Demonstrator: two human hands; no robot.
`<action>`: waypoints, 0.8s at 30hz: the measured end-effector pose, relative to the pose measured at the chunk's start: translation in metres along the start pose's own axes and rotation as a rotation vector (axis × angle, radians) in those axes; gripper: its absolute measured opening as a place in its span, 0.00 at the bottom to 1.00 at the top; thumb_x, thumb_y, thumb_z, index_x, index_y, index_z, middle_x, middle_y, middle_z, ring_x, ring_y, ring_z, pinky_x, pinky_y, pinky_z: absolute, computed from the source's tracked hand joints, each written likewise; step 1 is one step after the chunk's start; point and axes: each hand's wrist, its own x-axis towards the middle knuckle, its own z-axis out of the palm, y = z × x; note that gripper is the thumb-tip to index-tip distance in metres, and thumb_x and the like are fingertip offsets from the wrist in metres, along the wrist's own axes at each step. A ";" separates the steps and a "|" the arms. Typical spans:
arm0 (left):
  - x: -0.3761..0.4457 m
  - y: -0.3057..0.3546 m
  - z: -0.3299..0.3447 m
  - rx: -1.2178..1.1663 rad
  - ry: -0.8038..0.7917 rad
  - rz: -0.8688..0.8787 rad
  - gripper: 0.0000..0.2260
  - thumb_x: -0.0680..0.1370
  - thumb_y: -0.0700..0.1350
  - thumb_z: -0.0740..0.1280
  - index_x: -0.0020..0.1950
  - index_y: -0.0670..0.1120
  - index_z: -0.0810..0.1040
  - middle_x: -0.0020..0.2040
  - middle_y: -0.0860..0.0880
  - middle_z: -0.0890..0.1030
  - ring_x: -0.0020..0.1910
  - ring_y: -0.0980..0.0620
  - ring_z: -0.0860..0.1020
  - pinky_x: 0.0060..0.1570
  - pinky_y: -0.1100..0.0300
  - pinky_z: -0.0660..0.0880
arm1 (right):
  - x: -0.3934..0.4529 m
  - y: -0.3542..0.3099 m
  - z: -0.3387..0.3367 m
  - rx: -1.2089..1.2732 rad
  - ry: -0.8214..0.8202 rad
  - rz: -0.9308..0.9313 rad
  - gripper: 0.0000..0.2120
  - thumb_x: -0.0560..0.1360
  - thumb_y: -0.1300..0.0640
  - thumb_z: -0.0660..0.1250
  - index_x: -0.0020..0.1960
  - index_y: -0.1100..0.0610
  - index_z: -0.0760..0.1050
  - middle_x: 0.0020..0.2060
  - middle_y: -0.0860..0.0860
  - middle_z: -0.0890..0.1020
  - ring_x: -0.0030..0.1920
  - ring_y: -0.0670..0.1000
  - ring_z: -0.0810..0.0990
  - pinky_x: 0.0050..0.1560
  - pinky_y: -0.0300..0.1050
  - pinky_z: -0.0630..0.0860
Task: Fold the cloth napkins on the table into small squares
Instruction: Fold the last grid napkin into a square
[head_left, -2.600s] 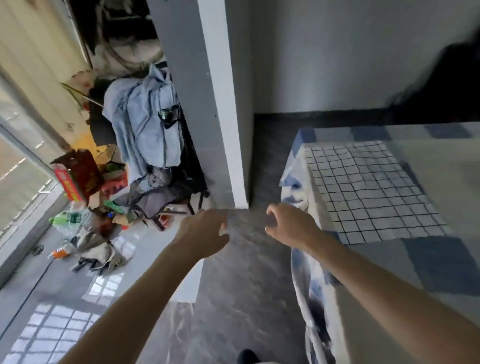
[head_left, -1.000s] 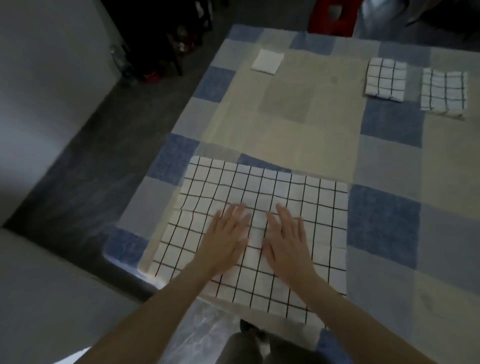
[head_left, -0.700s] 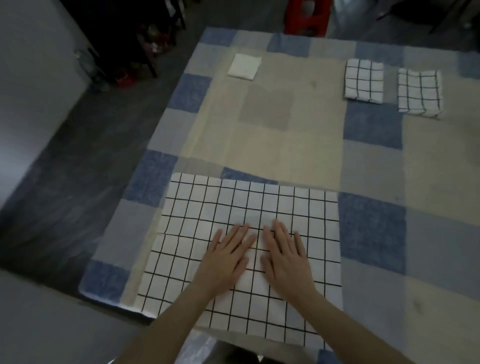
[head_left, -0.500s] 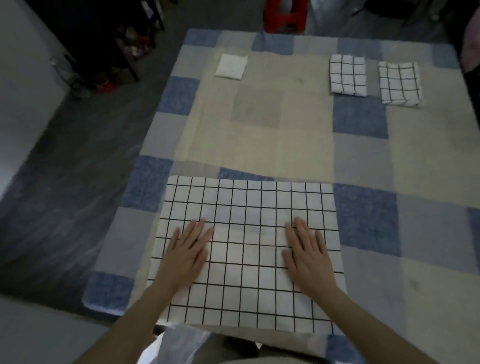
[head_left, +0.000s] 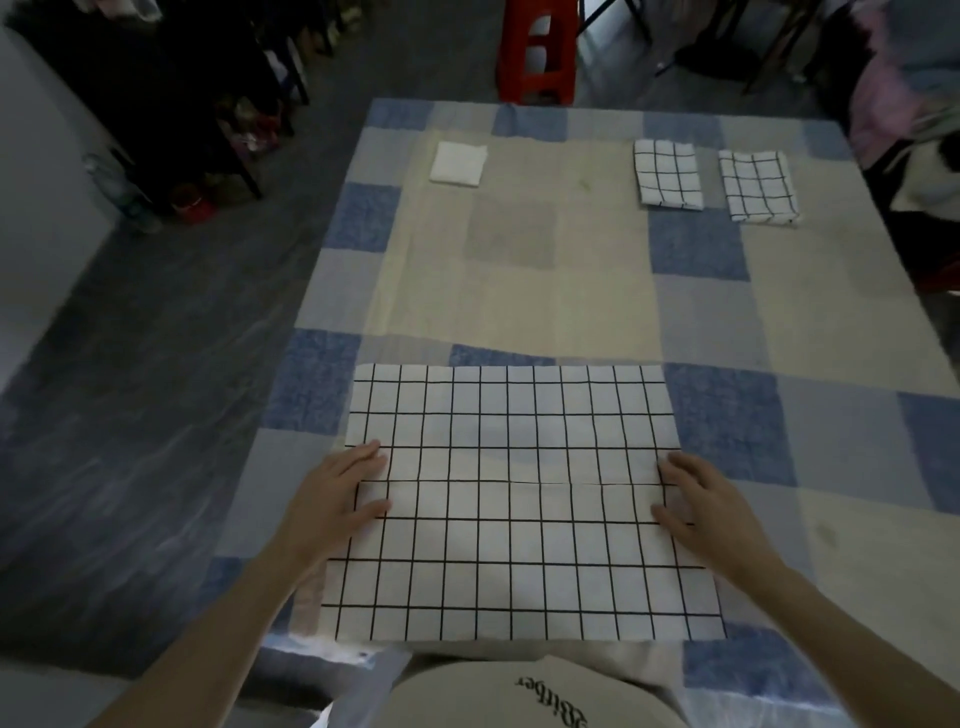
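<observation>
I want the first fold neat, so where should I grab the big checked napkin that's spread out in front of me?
Probably pinch the two near corners of the big checked napkin from your side: it lies flat, near edge closest, with your left hand and right hand resting on its side edges.

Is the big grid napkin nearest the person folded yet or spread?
Spread: the napkin lies flat in one layer, all four edges visible.

We had a single view, from the head camera, and it looked forward and steeply down over the table (head_left: 519, 291) from its near edge. It sat close above the near end, where our left hand (head_left: 337, 499) and right hand (head_left: 701, 509) filled the lower frame. The wide lens took in the far edge and a red stool (head_left: 537, 47) beyond it.
</observation>
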 end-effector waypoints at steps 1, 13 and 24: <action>0.001 0.001 0.000 -0.016 0.008 -0.004 0.27 0.72 0.62 0.64 0.65 0.47 0.77 0.70 0.53 0.72 0.67 0.56 0.70 0.66 0.56 0.65 | 0.002 -0.001 -0.002 0.014 0.001 0.004 0.26 0.71 0.52 0.74 0.66 0.58 0.75 0.65 0.55 0.74 0.63 0.56 0.75 0.62 0.52 0.72; 0.011 0.014 -0.020 -0.139 0.093 -0.053 0.13 0.73 0.36 0.73 0.43 0.54 0.78 0.52 0.57 0.79 0.54 0.55 0.77 0.56 0.60 0.70 | 0.008 -0.013 -0.019 0.180 -0.030 -0.019 0.11 0.70 0.60 0.75 0.41 0.47 0.75 0.48 0.44 0.75 0.51 0.48 0.75 0.52 0.39 0.69; 0.018 0.019 -0.037 -0.057 -0.181 -0.130 0.15 0.69 0.52 0.78 0.52 0.59 0.77 0.58 0.61 0.75 0.59 0.61 0.70 0.61 0.61 0.66 | 0.004 -0.019 -0.057 0.490 0.073 0.090 0.09 0.74 0.60 0.71 0.40 0.49 0.74 0.37 0.43 0.81 0.43 0.43 0.80 0.46 0.36 0.76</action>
